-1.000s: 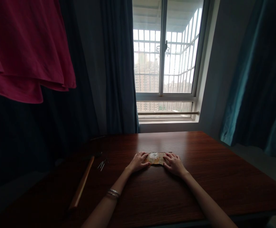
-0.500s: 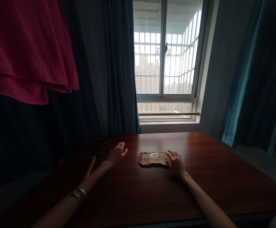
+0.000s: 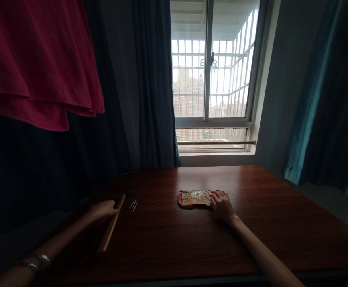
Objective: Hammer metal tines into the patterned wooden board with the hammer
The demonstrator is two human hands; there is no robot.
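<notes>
A small orange-dotted fabric piece [image 3: 193, 198] with a red edge lies flat on the dark wooden table [image 3: 191, 239]. My right hand [image 3: 221, 204] rests on its right end, fingers stretched flat and pressing it down. My left hand [image 3: 103, 209] is far out to the left at the upper part of a wooden-handled hammer [image 3: 111, 225], fingers curled around the handle just below the dark head. Several thin needles or pins [image 3: 136, 203] lie on the table just right of the hammer's head. A metal bracelet [image 3: 34, 261] sits on my left wrist.
The table stands against a wall under a barred window [image 3: 211, 79]. Dark blue curtains [image 3: 152, 87] hang left and right of it. A red cloth [image 3: 36, 63] hangs at the upper left, above the table's left side.
My left hand left the fabric piece, swung left across the table and closed on the hammer handle. My right hand stayed on the fabric.
</notes>
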